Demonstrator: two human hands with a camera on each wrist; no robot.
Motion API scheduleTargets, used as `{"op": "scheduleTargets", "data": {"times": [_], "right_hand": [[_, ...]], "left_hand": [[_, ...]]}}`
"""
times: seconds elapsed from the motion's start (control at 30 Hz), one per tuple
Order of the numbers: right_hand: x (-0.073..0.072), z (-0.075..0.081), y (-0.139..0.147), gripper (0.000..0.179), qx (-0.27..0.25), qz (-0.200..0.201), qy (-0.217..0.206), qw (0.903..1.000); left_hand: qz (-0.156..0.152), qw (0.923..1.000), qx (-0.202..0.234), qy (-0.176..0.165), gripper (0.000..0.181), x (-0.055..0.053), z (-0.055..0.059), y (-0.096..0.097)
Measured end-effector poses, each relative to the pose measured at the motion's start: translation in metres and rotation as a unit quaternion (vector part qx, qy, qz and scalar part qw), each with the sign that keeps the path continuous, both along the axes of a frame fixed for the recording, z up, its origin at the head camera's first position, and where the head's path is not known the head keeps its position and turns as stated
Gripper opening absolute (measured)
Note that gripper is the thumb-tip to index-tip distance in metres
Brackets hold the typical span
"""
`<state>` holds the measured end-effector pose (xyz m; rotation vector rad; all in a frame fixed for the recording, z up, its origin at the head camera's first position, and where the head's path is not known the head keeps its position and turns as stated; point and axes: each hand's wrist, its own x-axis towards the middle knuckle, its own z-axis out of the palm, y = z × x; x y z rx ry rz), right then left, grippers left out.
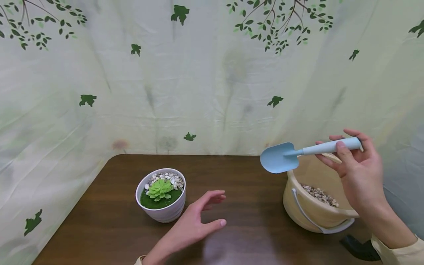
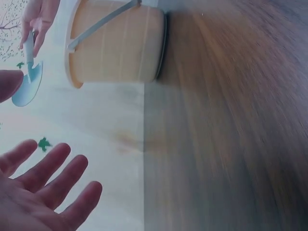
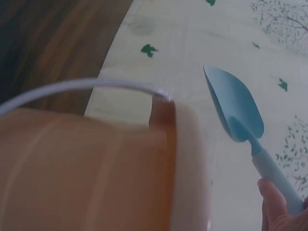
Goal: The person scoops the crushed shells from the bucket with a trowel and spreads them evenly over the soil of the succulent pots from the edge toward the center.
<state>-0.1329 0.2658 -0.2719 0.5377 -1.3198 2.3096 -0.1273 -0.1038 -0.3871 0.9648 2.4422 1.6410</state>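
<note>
Your two hands are well apart. Your right hand (image 1: 359, 171) pinches the pale handle of one trowel (image 1: 313, 149), smooth and light blue, with a rounded, scooped blade; it is on the right, above the rim of one bucket (image 1: 296, 215), the blade pointing left. Your left hand (image 1: 198, 221) holds nothing, its fingers and thumb spread apart over the near middle of the table (image 1: 245, 191), which has a dark brown wood grain. The bucket is cream, round and faintly ribbed, with one pale, curved bail (image 1: 334, 230) hanging down its near side and many small mottled pebbles (image 1: 319, 195) inside. To the left stands one white, ridged, tapering pot (image 1: 165, 215), with one bright green rosette succulent (image 1: 160, 189), a green mossy patch (image 1: 149, 201) and many pale stones (image 1: 177, 181). One black curved object (image 1: 359, 248), its kind unclear, is at the near right. On the far side hangs one creased, pale cloth (image 1: 215, 92) printed with two leafy branch sprays and eight dark green leaves.
</note>
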Motion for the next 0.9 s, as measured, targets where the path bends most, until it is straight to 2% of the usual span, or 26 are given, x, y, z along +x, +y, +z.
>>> {"op": "scheduleTargets", "data": {"times": [0.23, 0.53, 0.67, 0.8, 0.9], "right_hand": [[0.002, 0.006, 0.023, 0.039, -0.035, -0.014, 0.013, 0.9992], [0.004, 0.010, 0.048, 0.042, -0.020, -0.092, 0.023, 0.9953], [0.004, 0.008, 0.056, 0.044, 0.003, -0.134, 0.012, 0.9909], [0.003, 0.005, 0.064, 0.047, 0.051, -0.184, -0.005, 0.9816], [0.001, -0.001, 0.070, 0.046, 0.083, -0.182, -0.012, 0.9798]], "left_hand": [[-0.004, 0.9998, 0.001, -0.018, 0.057, -0.008, -0.002, 0.023], [-0.010, 0.9999, 0.007, -0.010, 0.054, -0.021, -0.005, 0.050], [-0.012, 0.9998, 0.012, -0.014, 0.054, -0.027, -0.006, 0.064], [-0.020, 0.9992, 0.018, -0.029, 0.053, -0.035, -0.001, 0.079], [-0.027, 0.9988, 0.020, -0.036, 0.052, -0.041, 0.003, 0.091]]}}
